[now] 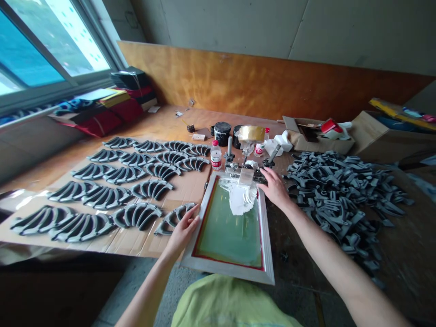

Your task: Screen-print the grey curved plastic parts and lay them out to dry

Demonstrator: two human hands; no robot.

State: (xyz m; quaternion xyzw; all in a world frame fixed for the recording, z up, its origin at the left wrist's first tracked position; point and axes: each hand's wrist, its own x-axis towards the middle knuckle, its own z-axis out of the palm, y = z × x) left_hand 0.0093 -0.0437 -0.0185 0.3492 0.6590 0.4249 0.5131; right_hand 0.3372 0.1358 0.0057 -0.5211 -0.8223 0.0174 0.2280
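A silkscreen frame [270, 254] with a green mesh lies in front of me, fixed at its far end to a metal hinge clamp [231, 169]. White ink [241, 200] is heaped on the far part of the mesh, with a pale squeegee [245, 177] standing in it. My left hand [184, 228] is at the frame's left edge, thumb and index finger apart, beside a fan of grey curved plastic parts [166, 223]. By the far right corner of the frame, my right hand [273, 186] has its fingers spread near the clamp and squeegee; I see nothing held.
Rows of fanned grey parts [98, 195] cover cardboard [129, 245] on the left. A loose heap of similar parts [340, 195] lies right. Behind the clamp stand a red-capped bottle [215, 156], a black tub [222, 132], a tape roll [251, 133] and an open carton [306, 144].
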